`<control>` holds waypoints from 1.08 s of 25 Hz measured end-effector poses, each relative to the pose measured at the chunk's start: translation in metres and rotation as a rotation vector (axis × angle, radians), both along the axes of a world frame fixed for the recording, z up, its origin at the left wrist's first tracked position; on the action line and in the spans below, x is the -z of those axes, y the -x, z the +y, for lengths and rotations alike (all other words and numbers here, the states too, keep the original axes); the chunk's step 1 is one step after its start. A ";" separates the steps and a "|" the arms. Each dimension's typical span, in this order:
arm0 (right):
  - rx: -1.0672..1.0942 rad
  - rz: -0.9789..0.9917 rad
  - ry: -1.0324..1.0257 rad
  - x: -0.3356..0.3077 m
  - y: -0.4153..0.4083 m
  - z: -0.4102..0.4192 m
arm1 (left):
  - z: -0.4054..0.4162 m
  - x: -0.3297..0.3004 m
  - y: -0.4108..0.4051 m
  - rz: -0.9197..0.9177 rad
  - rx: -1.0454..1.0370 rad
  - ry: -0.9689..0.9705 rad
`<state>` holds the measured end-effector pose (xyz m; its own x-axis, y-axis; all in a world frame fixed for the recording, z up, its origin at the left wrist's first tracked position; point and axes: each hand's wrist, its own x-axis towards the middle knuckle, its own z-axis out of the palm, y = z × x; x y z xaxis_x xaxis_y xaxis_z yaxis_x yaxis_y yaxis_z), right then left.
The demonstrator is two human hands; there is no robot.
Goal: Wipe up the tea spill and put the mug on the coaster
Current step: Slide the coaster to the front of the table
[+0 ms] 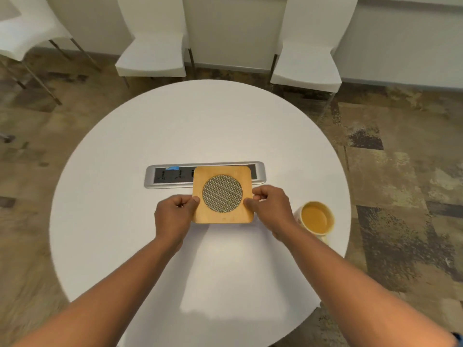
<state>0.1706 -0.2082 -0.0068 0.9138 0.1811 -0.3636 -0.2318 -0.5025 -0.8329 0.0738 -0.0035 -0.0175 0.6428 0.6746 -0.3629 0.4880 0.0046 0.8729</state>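
Note:
A square wooden coaster [222, 219] with a round woven inset sits near the middle of the round white table [125, 186]. My left hand [174, 216] pinches its left edge and my right hand [271, 209] pinches its right edge. A pale mug [316, 219] full of light brown tea stands upright to the right, just behind my right wrist, near the table's right edge. No spill and no cloth show on the tabletop.
A silver power socket strip [170, 176] is set into the table just behind the coaster, which overlaps it. Three white chairs [152, 51] stand beyond the table on a mottled brown floor.

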 end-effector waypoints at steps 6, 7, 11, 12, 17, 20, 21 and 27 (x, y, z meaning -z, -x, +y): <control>0.014 0.080 0.145 0.035 0.073 0.005 | -0.002 0.037 0.087 0.204 0.110 -0.108; 0.009 0.103 0.170 0.042 0.083 0.004 | -0.004 0.043 0.096 0.229 0.120 -0.119; -0.001 0.156 0.236 0.063 0.110 0.005 | -0.009 0.055 0.119 0.289 0.134 -0.122; -0.001 0.153 0.249 0.065 0.113 0.006 | -0.010 0.056 0.121 0.295 0.137 -0.128; -0.012 0.105 0.315 0.071 0.115 0.010 | -0.012 0.058 0.122 0.317 0.136 -0.144; -0.022 0.080 0.324 0.075 0.117 0.009 | -0.013 0.060 0.123 0.311 0.136 -0.168; -0.020 0.074 0.322 0.076 0.118 0.008 | -0.013 0.060 0.124 0.309 0.138 -0.173; 0.036 0.099 0.254 0.077 0.120 0.009 | -0.015 0.061 0.121 0.307 0.085 -0.160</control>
